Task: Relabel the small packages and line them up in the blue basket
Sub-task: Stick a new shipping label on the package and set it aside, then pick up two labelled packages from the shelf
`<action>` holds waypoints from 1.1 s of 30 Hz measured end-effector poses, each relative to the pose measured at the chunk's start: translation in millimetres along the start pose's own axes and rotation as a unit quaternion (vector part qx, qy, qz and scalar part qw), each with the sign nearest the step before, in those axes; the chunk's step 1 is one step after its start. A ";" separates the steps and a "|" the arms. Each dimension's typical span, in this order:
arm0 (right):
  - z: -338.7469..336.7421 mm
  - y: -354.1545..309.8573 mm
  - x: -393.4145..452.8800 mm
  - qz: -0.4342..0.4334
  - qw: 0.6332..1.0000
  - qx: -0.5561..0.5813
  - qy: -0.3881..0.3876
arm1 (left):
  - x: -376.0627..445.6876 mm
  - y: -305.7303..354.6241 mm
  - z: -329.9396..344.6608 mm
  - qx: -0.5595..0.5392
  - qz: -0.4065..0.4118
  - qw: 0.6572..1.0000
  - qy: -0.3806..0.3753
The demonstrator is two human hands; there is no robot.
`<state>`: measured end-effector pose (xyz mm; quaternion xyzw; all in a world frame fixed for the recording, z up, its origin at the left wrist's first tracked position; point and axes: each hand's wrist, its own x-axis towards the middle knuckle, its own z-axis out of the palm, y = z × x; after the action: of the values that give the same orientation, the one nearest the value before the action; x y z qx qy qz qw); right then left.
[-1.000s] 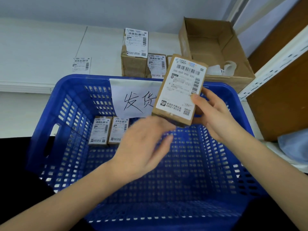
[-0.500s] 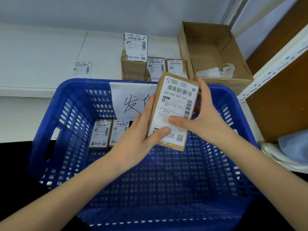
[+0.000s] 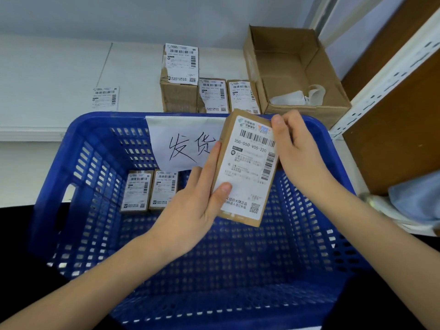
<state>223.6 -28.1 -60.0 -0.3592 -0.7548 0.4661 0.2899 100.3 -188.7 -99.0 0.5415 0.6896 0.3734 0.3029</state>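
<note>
package [image 3: 245, 167] now gripped by left hand [image 3: 197, 198] too, right hand [image 3: 295, 148] shifted to top corner | label pressed flat | basket [image 3: 78, 163] placement judged next

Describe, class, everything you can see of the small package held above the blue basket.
The small package is a flat brown cardboard box, its face nearly covered by a white shipping label with barcodes and a QR code. It is held upright, slightly tilted, above the blue basket. The left hand grips its left edge, thumb on the label; the right hand pinches its top right corner.
</note>
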 end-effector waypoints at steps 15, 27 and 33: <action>42.8 -0.6 -33.5 0.103 0.979 0.105 -0.138 | 23.9 4.0 -33.2 -0.146 -0.038 0.981 0.125; 62.1 0.5 -26.0 0.059 0.988 0.059 -0.130 | 35.1 4.8 -53.0 -0.011 -0.095 0.981 0.169; 100.8 -8.9 -17.5 0.045 0.989 0.049 -0.130 | 40.7 -0.6 -70.4 0.030 -0.182 0.959 0.216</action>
<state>153.4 -94.9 -93.8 -0.3143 -0.7456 0.5578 0.1849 32.8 -162.4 -62.2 0.3222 0.8364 0.3993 0.1929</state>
